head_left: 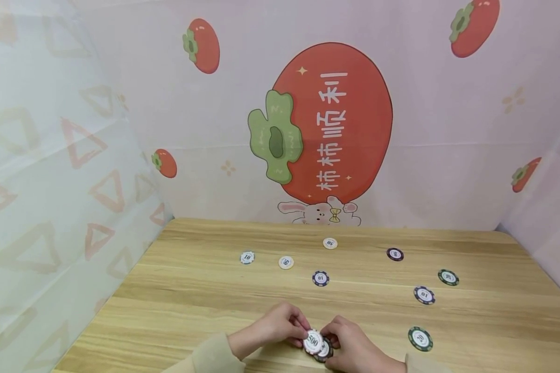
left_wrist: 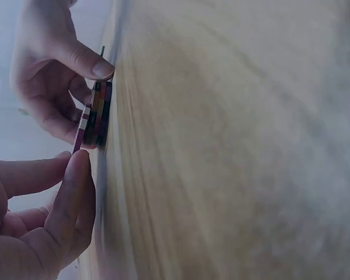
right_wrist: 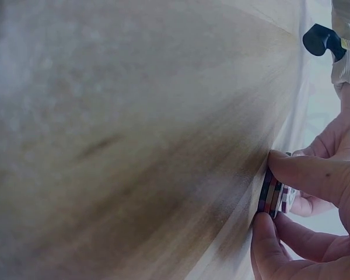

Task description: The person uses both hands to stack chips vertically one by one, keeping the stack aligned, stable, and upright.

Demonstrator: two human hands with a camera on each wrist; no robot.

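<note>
My left hand (head_left: 282,325) pinches a white chip marked 500 (head_left: 313,342) at its edge, tilted over a small stack of chips (head_left: 324,350) near the table's front edge. Thumb and fingers of my right hand (head_left: 358,348) grip the sides of that stack. In the left wrist view the pinched chip (left_wrist: 80,128) leans against the stack (left_wrist: 98,114), which has several layers. The right wrist view has the stack (right_wrist: 269,193) between the right thumb and fingers, with the left hand (right_wrist: 338,137) behind it.
Loose chips lie spread on the wooden table (head_left: 205,290): a light one (head_left: 247,257), yellow-edged ones (head_left: 286,262), a blue one (head_left: 320,278) farther back, and on the right a purple one (head_left: 395,254) and green ones (head_left: 420,339). A printed cloth (head_left: 205,191) hangs behind.
</note>
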